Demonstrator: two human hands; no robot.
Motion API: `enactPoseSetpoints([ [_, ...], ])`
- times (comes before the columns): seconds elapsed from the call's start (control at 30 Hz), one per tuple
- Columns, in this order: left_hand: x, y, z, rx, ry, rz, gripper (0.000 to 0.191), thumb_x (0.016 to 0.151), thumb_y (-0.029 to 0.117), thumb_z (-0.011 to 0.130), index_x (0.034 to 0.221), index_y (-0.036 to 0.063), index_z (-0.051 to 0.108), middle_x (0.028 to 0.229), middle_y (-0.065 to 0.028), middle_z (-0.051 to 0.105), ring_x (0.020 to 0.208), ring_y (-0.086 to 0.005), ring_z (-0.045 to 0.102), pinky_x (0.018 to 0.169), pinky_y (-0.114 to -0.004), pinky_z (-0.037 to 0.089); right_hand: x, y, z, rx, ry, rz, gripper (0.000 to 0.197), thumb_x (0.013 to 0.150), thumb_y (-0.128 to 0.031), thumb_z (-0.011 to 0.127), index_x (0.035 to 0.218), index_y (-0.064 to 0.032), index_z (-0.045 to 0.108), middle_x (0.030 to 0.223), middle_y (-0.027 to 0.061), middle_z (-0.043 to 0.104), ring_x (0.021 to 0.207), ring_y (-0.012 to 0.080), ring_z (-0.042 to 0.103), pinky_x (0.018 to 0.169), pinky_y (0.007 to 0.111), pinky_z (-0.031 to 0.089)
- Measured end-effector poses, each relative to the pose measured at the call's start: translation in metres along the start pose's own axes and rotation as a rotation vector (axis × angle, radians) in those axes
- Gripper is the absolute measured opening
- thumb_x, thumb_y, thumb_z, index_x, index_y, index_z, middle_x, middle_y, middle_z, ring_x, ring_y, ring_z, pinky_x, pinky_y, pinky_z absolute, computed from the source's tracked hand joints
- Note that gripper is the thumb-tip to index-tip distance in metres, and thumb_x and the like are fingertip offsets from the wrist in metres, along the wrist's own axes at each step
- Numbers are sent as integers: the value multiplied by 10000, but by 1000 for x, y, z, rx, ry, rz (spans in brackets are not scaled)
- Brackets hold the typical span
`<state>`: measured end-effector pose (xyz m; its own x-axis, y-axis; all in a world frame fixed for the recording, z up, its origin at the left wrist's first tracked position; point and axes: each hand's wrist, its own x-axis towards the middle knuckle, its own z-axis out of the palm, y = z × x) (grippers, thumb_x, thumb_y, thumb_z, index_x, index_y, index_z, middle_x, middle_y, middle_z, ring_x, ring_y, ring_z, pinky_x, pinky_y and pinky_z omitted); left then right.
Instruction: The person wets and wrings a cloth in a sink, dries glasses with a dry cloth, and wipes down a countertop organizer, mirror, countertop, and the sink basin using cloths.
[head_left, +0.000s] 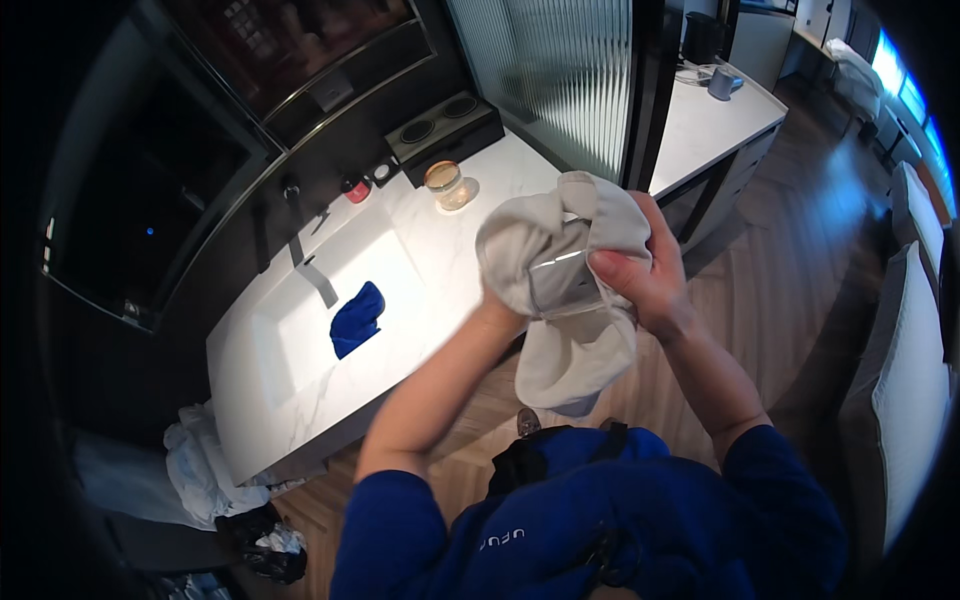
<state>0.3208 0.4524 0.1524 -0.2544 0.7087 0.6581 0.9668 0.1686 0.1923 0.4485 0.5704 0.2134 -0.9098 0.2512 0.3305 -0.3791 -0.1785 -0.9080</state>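
Note:
A clear, shiny vessel, seemingly a drinking glass (568, 279), is wrapped in a pale beige cloth (577, 364) in front of me. My right hand (649, 274) grips the cloth and the vessel's side, thumb on top. On the other side, my left hand (504, 306) is mostly covered by the cloth, its wrist showing; it seems to hold the bundle from within the folds. Left of the hands, a blue cloth (357, 320) lies crumpled at the white sink. An amber-rimmed glass container (444, 180) stands on the marble-patterned counter (517, 161) beyond my hands.
A black faucet (294, 225) reaches over the sink. Behind the counter are a red-labelled bottle (355, 189) and a dark box with round openings (447, 127). A ribbed glass partition (555, 82) rises at the back. White plastic bags (202, 465) lie at the lower left; a grey mug (721, 83) stands on the far counter.

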Motion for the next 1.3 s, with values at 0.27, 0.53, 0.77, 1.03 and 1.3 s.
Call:
enactPoseSetpoints([
  [0.27, -27, 74, -23, -1666, -283, -1271, 345, 820, 240, 586, 1082, 35, 496, 1010, -70, 547, 867, -155, 568, 719, -256, 492, -9, 27, -30, 31, -17, -149, 478, 711, -180, 650, 1122, -22, 463, 1001, 47, 504, 929, 117, 473, 805, 249, 375],
  [0.53, -3, 65, -63, -1408, -260, -761, 267, 735, 63, 586, 995, 11, 553, 945, -98, 584, 825, -190, 577, 707, -286, 468, -2, 29, -27, -145, -50, -306, 568, 696, -218, 647, 1178, -45, 401, 1068, 51, 466, 962, 124, 453, 845, 260, 356],
  [0.77, -8, 76, -37, -358, -316, -50, 227, 718, 173, 543, 915, 67, 581, 878, -125, 596, 796, -273, 593, 664, -363, 473, -17, 33, -41, 467, -25, 164, 520, 762, -162, 493, 1235, 21, 375, 1122, 127, 522, 997, 198, 533, 876, 306, 405],
  [1.03, 22, 64, -60, 534, -787, 595, 302, 726, 218, 501, 983, 79, 575, 936, -24, 618, 1041, -164, 508, 996, -330, 255, -2, 49, -56, 657, -125, 765, 330, 854, -247, 450, 1065, -3, 518, 908, 86, 610, 766, 170, 606, 719, 284, 503],
  [1.3, -16, 63, -18, -422, -311, -187, 378, 734, 212, 597, 1094, 112, 547, 1092, -95, 544, 1035, -262, 499, 890, -363, 382, -8, 24, -27, -63, -51, 191, 448, 695, -230, 618, 1061, -19, 468, 933, 58, 481, 887, 140, 467, 802, 268, 376],
])
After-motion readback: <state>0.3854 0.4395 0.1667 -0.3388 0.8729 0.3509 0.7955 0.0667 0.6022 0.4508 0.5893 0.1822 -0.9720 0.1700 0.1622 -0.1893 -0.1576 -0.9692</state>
